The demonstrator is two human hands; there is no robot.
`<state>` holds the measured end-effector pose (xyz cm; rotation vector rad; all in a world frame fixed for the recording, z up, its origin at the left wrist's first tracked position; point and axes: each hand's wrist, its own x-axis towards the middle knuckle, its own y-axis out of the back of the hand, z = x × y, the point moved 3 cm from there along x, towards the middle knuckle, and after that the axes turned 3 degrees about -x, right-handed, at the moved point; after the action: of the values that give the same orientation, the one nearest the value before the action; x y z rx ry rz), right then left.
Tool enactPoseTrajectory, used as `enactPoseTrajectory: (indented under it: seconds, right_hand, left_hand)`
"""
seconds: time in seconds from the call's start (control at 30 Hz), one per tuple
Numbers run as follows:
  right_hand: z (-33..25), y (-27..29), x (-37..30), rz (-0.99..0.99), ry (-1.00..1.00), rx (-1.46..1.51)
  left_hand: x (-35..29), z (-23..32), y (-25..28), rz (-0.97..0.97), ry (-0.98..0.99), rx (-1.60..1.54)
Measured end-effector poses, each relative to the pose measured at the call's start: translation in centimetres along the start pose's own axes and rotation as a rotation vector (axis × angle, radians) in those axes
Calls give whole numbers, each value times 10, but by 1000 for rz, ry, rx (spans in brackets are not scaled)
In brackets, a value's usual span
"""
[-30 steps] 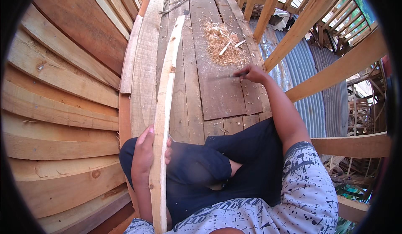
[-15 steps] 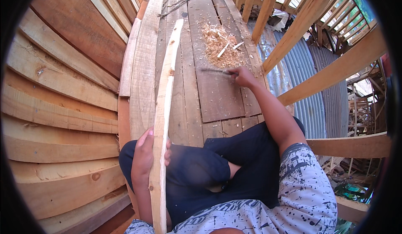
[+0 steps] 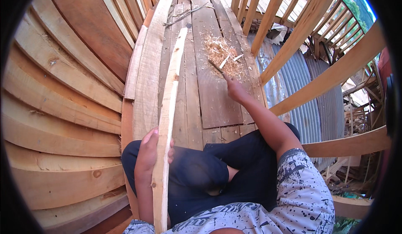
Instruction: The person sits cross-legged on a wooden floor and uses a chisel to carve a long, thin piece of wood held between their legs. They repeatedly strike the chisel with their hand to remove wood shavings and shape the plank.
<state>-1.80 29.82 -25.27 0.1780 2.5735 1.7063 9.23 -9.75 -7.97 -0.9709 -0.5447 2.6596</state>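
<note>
A long, pale wooden strip (image 3: 168,95) stands lengthwise in front of me, its near end by my lap and its far end over the plank floor. My left hand (image 3: 147,150) is wrapped round its lower part, thumb on the left side and fingertips showing on the right. My right hand (image 3: 235,90) is closed round the handle of a thin, dark-bladed knife (image 3: 216,67). The blade points away and to the left, at the near left side of a heap of wood shavings (image 3: 218,49). It is apart from the strip.
A board wall (image 3: 63,121) rises close on my left. Wooden railing bars (image 3: 312,89) slant along the right, with corrugated metal sheets (image 3: 289,95) below them. A thin twig (image 3: 186,14) lies farther off on the floor (image 3: 190,104). My crossed legs (image 3: 197,167) are beneath my arms.
The knife has turned from pointing left to pointing away and left, toward the shavings. My right hand has dropped slightly nearer to me. My left hand keeps its grip on the strip.
</note>
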Motion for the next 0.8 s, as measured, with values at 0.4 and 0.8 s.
enactPoseTrajectory:
  seconds: [0.4,0.8]
  right_hand:
    - [-6,-13,8,-125,36,-263]
    - [-43,-25,16,-188,-44,-270]
  left_hand:
    - [-6,0,10,-60,3,-51]
    - [-8,5,11,-55,21,-74]
